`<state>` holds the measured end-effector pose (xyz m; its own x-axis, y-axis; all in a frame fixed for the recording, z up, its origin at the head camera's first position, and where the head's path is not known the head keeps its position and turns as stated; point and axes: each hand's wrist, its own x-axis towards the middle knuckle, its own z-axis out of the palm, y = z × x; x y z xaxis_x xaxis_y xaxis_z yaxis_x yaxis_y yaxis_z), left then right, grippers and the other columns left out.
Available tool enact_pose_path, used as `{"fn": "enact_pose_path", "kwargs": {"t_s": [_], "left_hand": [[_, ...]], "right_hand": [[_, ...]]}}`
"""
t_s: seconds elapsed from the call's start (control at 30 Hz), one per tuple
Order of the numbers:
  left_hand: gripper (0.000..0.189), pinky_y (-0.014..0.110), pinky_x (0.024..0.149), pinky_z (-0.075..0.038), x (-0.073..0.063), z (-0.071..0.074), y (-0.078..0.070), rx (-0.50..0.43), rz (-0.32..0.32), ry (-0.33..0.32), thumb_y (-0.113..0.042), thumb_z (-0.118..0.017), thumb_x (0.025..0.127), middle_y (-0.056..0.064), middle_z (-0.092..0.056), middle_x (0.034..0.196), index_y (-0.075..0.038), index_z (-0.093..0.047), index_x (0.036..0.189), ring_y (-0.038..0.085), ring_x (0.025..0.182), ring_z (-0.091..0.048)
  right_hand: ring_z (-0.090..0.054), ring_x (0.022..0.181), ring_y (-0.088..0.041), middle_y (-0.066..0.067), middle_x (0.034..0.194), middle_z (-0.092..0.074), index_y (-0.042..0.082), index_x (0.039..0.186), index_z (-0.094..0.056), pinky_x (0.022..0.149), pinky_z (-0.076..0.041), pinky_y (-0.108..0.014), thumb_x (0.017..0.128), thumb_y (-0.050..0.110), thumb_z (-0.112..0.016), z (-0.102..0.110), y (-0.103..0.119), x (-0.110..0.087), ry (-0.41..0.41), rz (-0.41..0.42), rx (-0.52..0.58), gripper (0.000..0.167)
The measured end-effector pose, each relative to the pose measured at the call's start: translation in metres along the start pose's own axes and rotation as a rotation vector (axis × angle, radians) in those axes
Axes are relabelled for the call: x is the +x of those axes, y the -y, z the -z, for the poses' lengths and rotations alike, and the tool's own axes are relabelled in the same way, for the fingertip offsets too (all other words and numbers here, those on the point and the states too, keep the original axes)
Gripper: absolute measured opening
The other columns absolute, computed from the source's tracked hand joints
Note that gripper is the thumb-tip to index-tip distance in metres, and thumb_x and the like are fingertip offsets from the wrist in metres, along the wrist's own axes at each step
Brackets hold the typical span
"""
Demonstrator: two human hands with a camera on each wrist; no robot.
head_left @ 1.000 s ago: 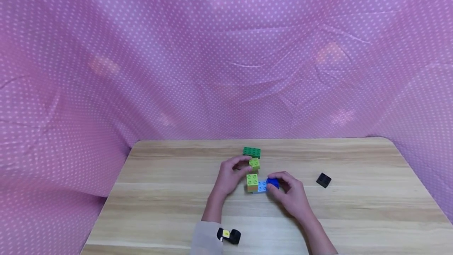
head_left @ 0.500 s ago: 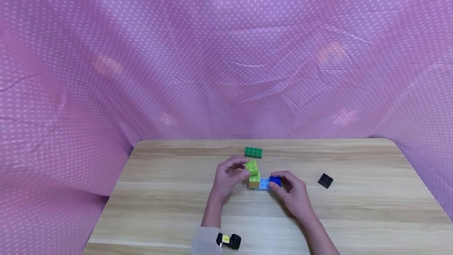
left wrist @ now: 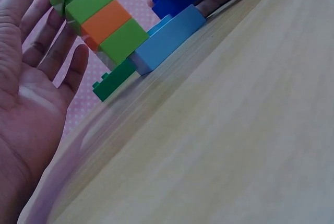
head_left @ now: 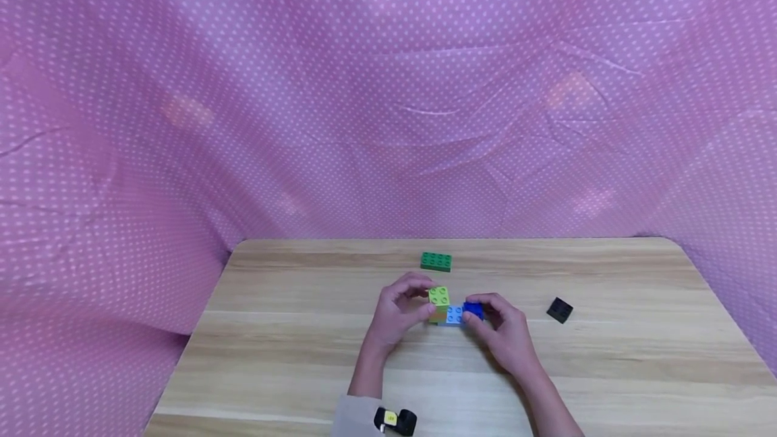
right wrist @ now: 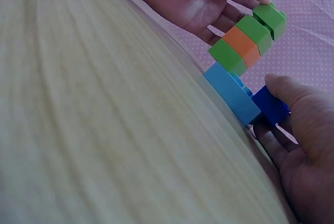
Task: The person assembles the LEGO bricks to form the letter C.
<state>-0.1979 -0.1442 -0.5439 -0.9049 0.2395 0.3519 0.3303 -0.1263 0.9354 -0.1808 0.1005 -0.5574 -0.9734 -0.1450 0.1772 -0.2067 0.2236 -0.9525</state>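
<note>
Thumb and fingers of my left hand (head_left: pixel 397 315) pinch a lime-green brick (head_left: pixel 439 297) at the top of a short stack. A thin, slanted gap shows under that brick in both wrist views. Below it come another lime-green brick (left wrist: pixel 90 6), an orange brick (left wrist: pixel 107 24) and a lower green brick (left wrist: pixel 124 40). This stack stands on one end of a light blue brick (left wrist: pixel 169 40) lying on the table. On the other end sits a dark blue brick (right wrist: pixel 270 105), gripped between the thumb and fingers of my right hand (head_left: pixel 502 332).
Behind the stack, a flat dark green brick (head_left: pixel 436 261) lies on the wooden table (head_left: pixel 291 356). A black brick (head_left: pixel 560 310) is off to the right. Pink dotted cloth (head_left: pixel 388 120) hangs around the table's back and sides.
My left hand has brought the lime-green brick from behind the stack toward me and onto its top. The right hand keeps its grip on the dark blue brick.
</note>
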Motion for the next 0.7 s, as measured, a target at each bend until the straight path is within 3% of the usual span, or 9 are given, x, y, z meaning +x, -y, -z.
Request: {"fn": "enact_pose_path", "kwargs": {"t_s": [0.2, 0.37, 0.57, 0.7], "left_hand": [[0.035, 0.035, 0.102, -0.056, -0.001, 0.000, 0.001, -0.022, 0.001, 0.015, -0.001, -0.075, 0.094, 0.019, -0.066, 0.129, -0.001, -0.068, 0.128, 0.025, 0.117, -0.065], [0.037, 0.037, 0.110, -0.051, -0.002, -0.003, 0.004, -0.055, 0.005, 0.022, -0.008, -0.066, 0.102, 0.015, -0.064, 0.140, -0.005, -0.063, 0.139, 0.030, 0.132, -0.059], [0.037, 0.034, 0.123, -0.037, -0.002, -0.016, 0.005, -0.008, 0.046, 0.045, -0.015, -0.042, 0.115, 0.005, -0.059, 0.152, -0.014, -0.057, 0.149, 0.026, 0.147, -0.047], [0.034, 0.033, 0.123, -0.037, -0.002, -0.025, 0.005, -0.020, 0.050, 0.073, -0.016, -0.044, 0.115, 0.009, -0.062, 0.146, -0.012, -0.060, 0.145, 0.026, 0.143, -0.050]], "right_hand": [[-0.066, 0.124, -0.024, -0.010, 0.123, -0.072, 0.005, 0.121, -0.073, 0.106, -0.048, -0.016, 0.094, 0.013, -0.081, -0.001, 0.000, -0.001, 0.003, -0.004, 0.015, 0.029], [-0.066, 0.125, -0.022, -0.011, 0.124, -0.072, 0.006, 0.121, -0.073, 0.107, -0.048, -0.017, 0.095, 0.014, -0.081, -0.001, -0.002, 0.000, 0.009, -0.015, 0.018, 0.029], [-0.066, 0.122, -0.014, -0.009, 0.123, -0.072, 0.004, 0.122, -0.072, 0.107, -0.048, -0.016, 0.095, 0.014, -0.081, 0.000, -0.002, -0.001, 0.010, 0.003, 0.012, 0.030], [-0.067, 0.119, -0.013, -0.007, 0.121, -0.073, 0.003, 0.121, -0.072, 0.106, -0.049, -0.016, 0.094, 0.012, -0.081, 0.000, -0.002, 0.000, 0.001, 0.032, 0.007, 0.029]]}}
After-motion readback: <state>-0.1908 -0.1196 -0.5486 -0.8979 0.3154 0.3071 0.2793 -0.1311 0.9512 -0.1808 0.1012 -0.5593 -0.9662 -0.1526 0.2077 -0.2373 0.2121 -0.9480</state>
